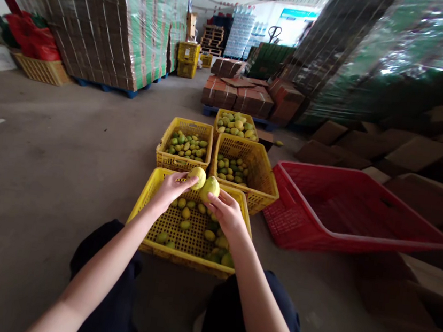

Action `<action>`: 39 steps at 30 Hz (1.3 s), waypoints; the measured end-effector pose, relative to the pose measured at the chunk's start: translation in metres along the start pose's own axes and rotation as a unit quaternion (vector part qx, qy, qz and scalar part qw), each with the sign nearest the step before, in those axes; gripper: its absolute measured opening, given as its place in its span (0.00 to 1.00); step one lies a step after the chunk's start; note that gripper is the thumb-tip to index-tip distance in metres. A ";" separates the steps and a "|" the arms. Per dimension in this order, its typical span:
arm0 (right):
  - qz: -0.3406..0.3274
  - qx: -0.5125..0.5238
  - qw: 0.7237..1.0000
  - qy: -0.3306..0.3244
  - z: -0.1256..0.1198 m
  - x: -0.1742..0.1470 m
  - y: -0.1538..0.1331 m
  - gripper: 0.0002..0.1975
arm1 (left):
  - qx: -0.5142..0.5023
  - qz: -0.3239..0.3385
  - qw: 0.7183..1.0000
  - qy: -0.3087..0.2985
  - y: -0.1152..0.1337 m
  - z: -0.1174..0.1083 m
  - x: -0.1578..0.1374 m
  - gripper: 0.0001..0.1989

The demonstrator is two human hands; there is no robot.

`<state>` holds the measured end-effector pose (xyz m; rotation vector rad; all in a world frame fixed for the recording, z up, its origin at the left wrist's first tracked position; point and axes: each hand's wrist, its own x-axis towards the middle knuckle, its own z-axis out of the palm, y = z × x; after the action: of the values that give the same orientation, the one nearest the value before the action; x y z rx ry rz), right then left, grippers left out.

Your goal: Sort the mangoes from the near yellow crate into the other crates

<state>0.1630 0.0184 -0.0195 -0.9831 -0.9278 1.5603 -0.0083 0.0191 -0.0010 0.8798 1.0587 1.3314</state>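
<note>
Hands (173,188) (228,211) closed round a yellowish fruit (196,178) (210,189) each, above a yellow crate (189,260); three crates (264,194) beyond, red basket (296,230) right

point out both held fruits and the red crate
Left-hand fruit (198,174): head view, middle of its skin
Right-hand fruit (209,187): head view, middle of its skin
Red crate (297,221): head view, outer side wall

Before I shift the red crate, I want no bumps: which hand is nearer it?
Right. The right hand, holding one yellow fruit over the front yellow crate, is left of the red crate, not touching it; the left hand, holding another fruit, is farther left.
</note>
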 end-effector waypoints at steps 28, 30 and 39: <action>0.010 0.042 0.999 -0.002 -0.001 0.000 -0.001 0.21 | -0.005 -0.014 1.000 -0.017 -0.006 -0.009 0.011 0.21; 0.005 0.033 0.999 0.003 0.001 -0.001 -0.001 0.20 | -0.009 -0.015 1.000 -0.024 -0.006 -0.009 0.011 0.21; 0.023 0.053 0.998 0.018 -0.002 0.001 -0.001 0.19 | -0.087 -0.050 0.995 -0.012 -0.005 -0.007 0.015 0.17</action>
<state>0.1648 0.0194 -0.0192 -0.9603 -0.7937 1.6093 -0.0146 0.0331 -0.0094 0.7008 0.9408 1.3045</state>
